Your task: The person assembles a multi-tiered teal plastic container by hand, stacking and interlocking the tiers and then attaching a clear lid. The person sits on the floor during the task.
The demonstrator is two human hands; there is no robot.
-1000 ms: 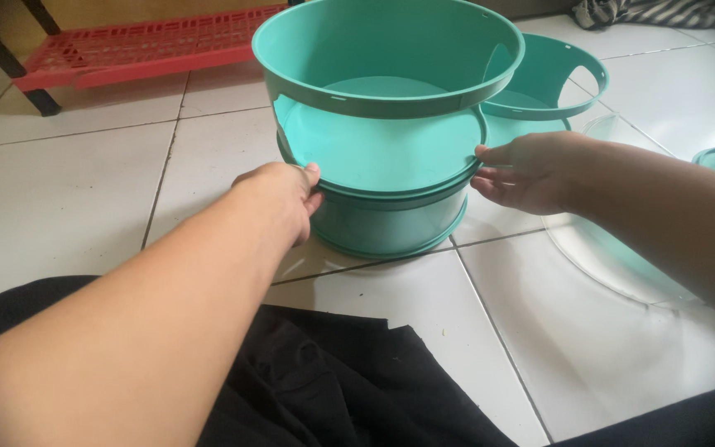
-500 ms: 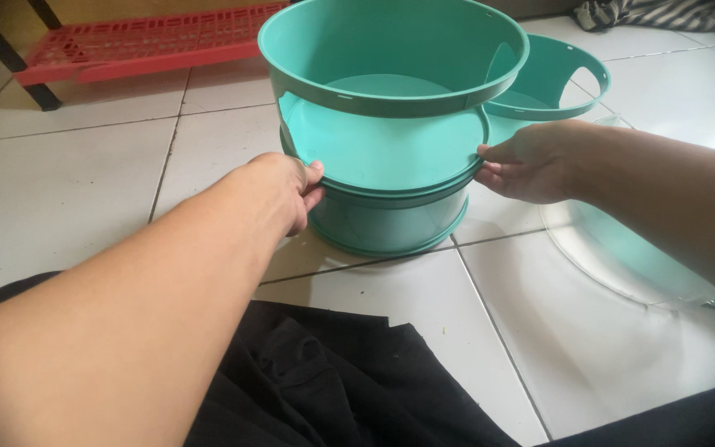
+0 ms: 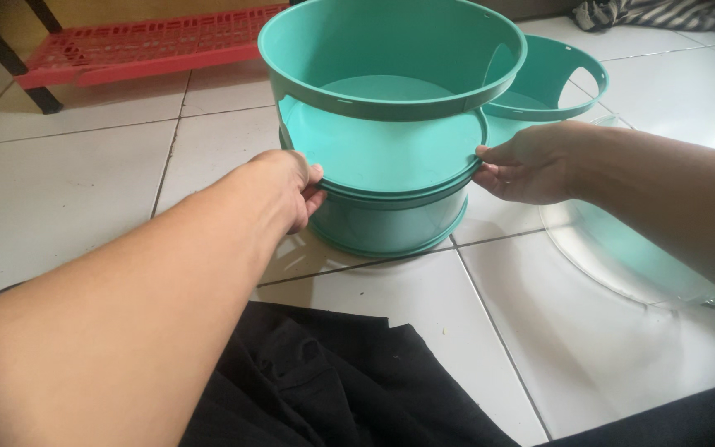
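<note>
Teal plastic fills the middle of the view: a round stacked container [image 3: 386,141] stands on the white tiled floor [image 3: 76,199], just ahead of the person's lap, where black cloth [image 3: 333,381] is spread; the left hand [image 3: 287,186] pinches the left edge of the middle rim [image 3: 391,189], thumb on top and fingers curled under, while the right hand [image 3: 527,165] grips the same rim on the opposite side, fingertips pressed against its edge; holding it at two opposite points looks like a way to keep the tiers level and seated squarely one on the other, though that is a judgement; the container itself is built of a lower tub [image 3: 386,225] resting on the floor, a flat round shelf at the rim the hands grasp, and an upper ring [image 3: 391,58] raised above it on side walls with a wide cut-out at the front, so the shelf shows through the opening; the plastic is smooth, matt and of one even green-blue; just behind it to the right lies another teal ring piece [image 3: 560,74] with an oval cut-out, touching or nearly touching the stack, I cannot tell which; a clear plastic sheet or lid [image 3: 622,265] lies flat on the tiles under the right forearm; a red slatted rack [image 3: 134,41] sits farther back on the left, and striped cloth [image 3: 655,12] lies at the top right corner
</note>
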